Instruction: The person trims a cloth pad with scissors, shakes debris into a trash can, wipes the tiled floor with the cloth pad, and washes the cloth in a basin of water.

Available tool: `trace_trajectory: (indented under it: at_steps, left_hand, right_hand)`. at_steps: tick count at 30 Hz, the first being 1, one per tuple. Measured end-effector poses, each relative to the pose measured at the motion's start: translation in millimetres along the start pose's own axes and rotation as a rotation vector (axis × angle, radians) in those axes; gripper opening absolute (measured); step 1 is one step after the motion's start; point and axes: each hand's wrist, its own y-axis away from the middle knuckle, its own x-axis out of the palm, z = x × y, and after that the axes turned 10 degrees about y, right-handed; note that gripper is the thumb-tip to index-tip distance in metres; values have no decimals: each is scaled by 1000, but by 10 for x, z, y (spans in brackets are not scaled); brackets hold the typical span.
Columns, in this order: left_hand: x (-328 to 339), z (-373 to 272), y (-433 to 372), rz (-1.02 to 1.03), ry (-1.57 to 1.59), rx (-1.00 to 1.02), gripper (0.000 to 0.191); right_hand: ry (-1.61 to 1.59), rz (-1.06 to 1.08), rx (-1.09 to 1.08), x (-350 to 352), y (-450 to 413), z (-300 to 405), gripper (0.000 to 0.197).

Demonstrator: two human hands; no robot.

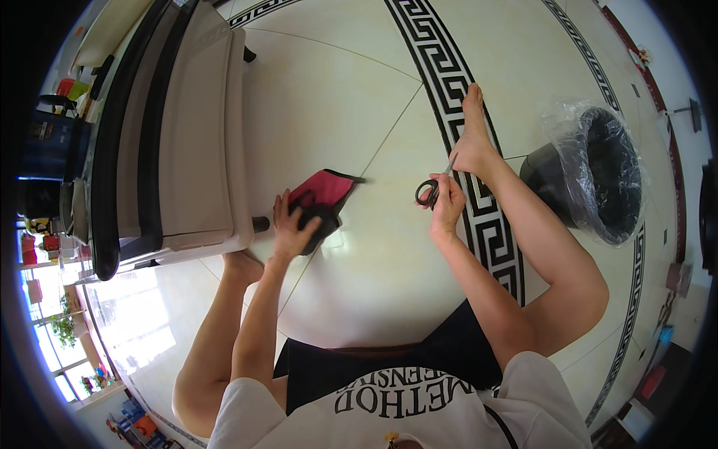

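Note:
My left hand (291,230) grips a red and black fabric item (328,188), with its fingers on the near left side and its thumb over the black part. The item's exact kind is unclear, and part of it is hidden by the hand. In my right hand (449,202) is a pair of scissors (428,193) with black ring handles. Their metal blades point up and right, near my bare foot (475,143), and look closed. A gap of bare floor separates the scissors from the fabric.
A black waste bin (547,174) with a clear plastic liner stands beyond my right leg. To the left is a low cabinet-like table (196,140) with a dark edge and several things on top. The tiled floor (336,101) has a black key-pattern border (437,56).

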Motion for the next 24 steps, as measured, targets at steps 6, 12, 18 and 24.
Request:
trace_trajectory:
  at_steps: [6,12,18,24]
  left_hand:
    - [670,-242,-162,-123,-470,-190,79]
    - [771,272,-1210,-425,-441,-246,58]
    - [968,260,-2379,-398,-414,-224,54]
    - [1585,-428,-2903,-133,-372,26,53]
  right_hand:
    - [33,-6,28,-73,-47,-209,32]
    - [120,-9,64,-75,-199,-403,28]
    - [162,-16,68,-107,-236,-517,25]
    - [183,-64,115,-54,-207,-466,24]
